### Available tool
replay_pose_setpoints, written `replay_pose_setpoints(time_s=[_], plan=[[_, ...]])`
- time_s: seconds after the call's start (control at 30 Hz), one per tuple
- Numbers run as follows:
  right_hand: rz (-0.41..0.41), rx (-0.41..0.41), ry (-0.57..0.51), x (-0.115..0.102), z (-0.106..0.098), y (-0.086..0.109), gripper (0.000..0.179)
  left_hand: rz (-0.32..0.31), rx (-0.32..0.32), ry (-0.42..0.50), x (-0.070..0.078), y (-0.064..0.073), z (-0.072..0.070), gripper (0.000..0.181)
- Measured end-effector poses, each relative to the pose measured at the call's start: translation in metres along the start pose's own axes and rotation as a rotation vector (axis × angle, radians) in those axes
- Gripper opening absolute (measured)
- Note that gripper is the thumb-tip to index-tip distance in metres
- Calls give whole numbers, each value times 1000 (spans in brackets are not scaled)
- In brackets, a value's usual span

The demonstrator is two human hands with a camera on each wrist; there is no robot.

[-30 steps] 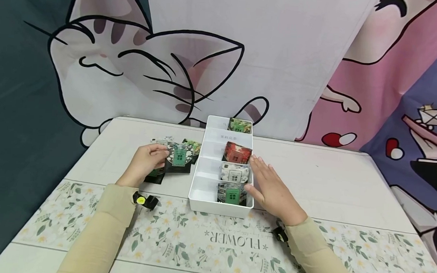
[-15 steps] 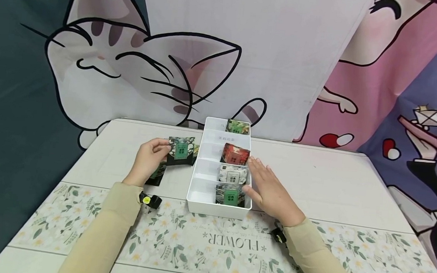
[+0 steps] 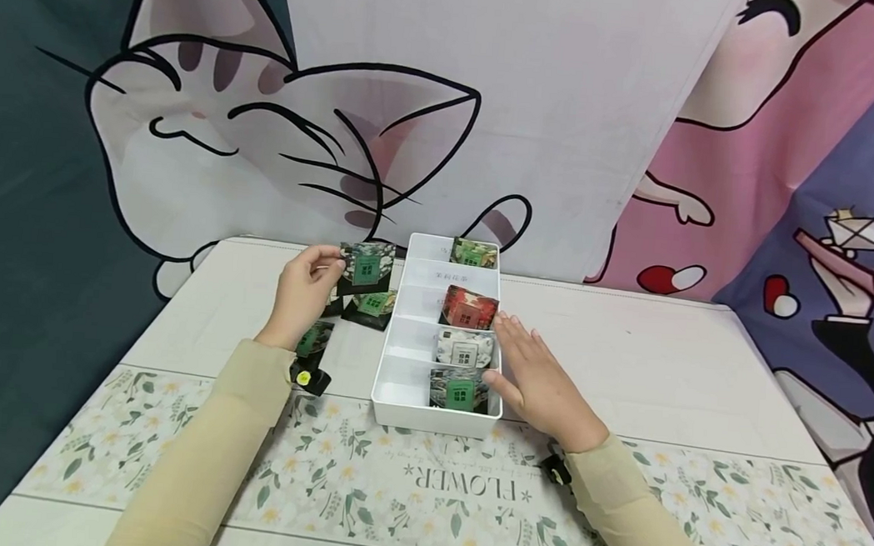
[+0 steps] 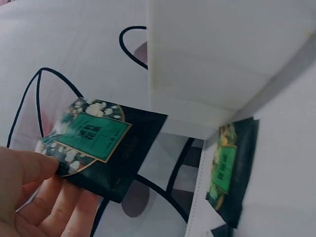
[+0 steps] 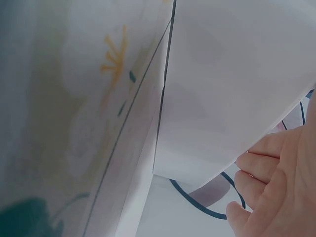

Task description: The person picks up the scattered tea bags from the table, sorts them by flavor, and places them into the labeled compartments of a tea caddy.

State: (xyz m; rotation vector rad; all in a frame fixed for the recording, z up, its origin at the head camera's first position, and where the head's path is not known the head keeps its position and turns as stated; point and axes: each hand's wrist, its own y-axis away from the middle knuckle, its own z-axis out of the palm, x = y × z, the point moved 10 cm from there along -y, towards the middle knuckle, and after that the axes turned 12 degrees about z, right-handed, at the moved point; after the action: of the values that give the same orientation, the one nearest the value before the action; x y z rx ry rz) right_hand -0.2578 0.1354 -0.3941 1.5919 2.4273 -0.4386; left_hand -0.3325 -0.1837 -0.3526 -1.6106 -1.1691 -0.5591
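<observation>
My left hand (image 3: 302, 294) pinches a dark tea sachet (image 3: 366, 269) with a green label and white flowers by its left edge. In the left wrist view the sachet (image 4: 98, 143) hangs in the air beside the box. The white divided box (image 3: 400, 388) stands in the middle of the table. Along its right side lie a green-labelled sachet (image 3: 460, 390), a white one (image 3: 466, 348), a red one (image 3: 469, 308) and a yellow-green one (image 3: 474, 253) at the far end. My right hand (image 3: 546, 380) rests against the box's right wall with fingers extended.
Left of the box lie a yellow-green sachet (image 3: 372, 305) and a dark sachet (image 3: 314, 342), the latter partly behind my left wrist. A floral strip (image 3: 460, 508) crosses the table's front. A cat-printed cloth (image 3: 385, 136) hangs behind the table.
My left hand has lifted the white-flowered sachet upward and away from the other sachets, uncovering the yellow-green one. My right hand stays at the box's side.
</observation>
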Motion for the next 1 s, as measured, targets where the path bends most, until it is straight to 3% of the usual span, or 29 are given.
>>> replay_pose_setpoints(time_s=[0.2, 0.47, 0.77, 1.0], plan=[[4, 0, -3, 1, -1, 1, 77, 40, 4, 59, 13, -16, 10, 32], [10, -5, -4, 1, -1, 0, 78, 43, -34, 147, 29, -36, 31, 28], [15, -7, -4, 2, 0, -1, 78, -10, -95, 281, 44, -52, 59, 32], [20, -14, -11, 1, 0, -1, 77, -29, -152, 282, 50, -60, 79, 32]])
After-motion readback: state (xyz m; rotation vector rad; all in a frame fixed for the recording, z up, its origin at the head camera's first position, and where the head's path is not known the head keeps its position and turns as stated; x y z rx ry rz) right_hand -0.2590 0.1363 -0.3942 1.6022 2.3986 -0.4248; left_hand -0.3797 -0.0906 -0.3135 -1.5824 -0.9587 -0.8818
